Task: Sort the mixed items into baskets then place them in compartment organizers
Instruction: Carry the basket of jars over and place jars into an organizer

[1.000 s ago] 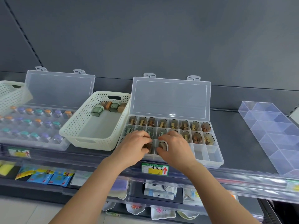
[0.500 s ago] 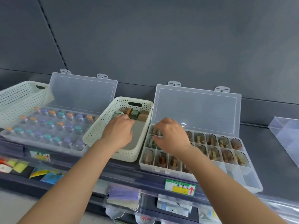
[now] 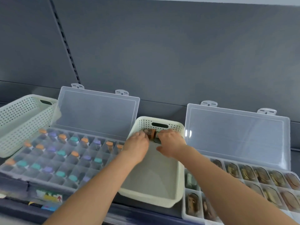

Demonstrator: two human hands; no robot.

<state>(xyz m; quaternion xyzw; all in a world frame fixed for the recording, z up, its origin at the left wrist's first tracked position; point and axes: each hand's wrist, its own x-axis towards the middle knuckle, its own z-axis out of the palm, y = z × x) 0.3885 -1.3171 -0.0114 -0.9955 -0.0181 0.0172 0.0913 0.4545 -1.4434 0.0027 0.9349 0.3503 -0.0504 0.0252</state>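
Brown and green translucent cases point(image 3: 151, 135) lie clustered at the far end of the cream perforated basket point(image 3: 162, 202), which stands between the left organizer point(image 3: 97, 114) and the right organizer point(image 3: 235, 135). Left hand point(image 3: 138, 145) and right hand point(image 3: 170, 142) touch them, fingers bent; grip cannot be determined.

Two baskets point(image 3: 151, 176), two organizers point(image 3: 97, 111), two hands point(image 3: 138, 146)

Head camera looks forward and down, close over the shelf point(image 3: 146, 207).
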